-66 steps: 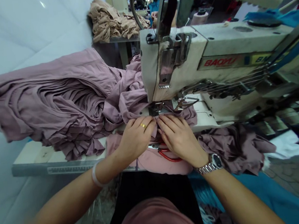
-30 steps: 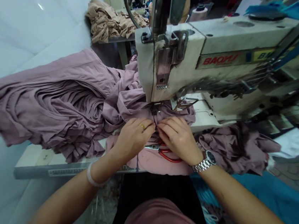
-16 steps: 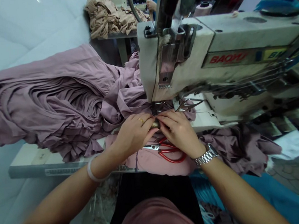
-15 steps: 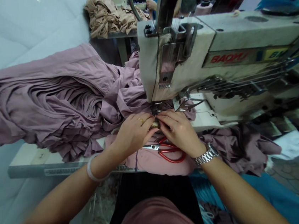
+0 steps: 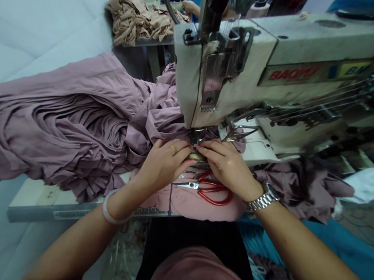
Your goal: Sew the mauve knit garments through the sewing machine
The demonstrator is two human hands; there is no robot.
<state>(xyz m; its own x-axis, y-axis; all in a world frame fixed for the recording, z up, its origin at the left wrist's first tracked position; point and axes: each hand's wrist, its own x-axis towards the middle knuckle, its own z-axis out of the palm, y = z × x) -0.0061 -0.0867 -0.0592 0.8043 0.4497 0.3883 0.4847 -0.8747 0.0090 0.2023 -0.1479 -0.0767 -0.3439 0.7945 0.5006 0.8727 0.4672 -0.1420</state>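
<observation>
Mauve fabric [image 5: 156, 122] runs under the presser foot [image 5: 197, 136] of the white sewing machine [image 5: 234, 81]. Just left of the foot, my left hand [image 5: 167, 160] has its fingers bent down on the fabric edge, thumb below. My right hand [image 5: 229, 164] presses its fingertips onto the fabric at the right of the foot. Much of the cloth under both hands is hidden. Between them shows a small brass-coloured piece [image 5: 196, 157] that I cannot identify. Red-handled scissors [image 5: 214, 189] lie below on a pink cloth [image 5: 194, 208].
A thick stack of folded mauve pieces [image 5: 57, 109] fills the left of the table [image 5: 29, 203]. Darker fabric [image 5: 298, 181] hangs at the right. Behind, beige cloth [image 5: 134, 16] is heaped on another table, near another person's hand [image 5: 190, 8].
Both hands stay by the presser foot. The gap between them has widened slightly, showing more of the brass-coloured piece. The view has shifted a little.
</observation>
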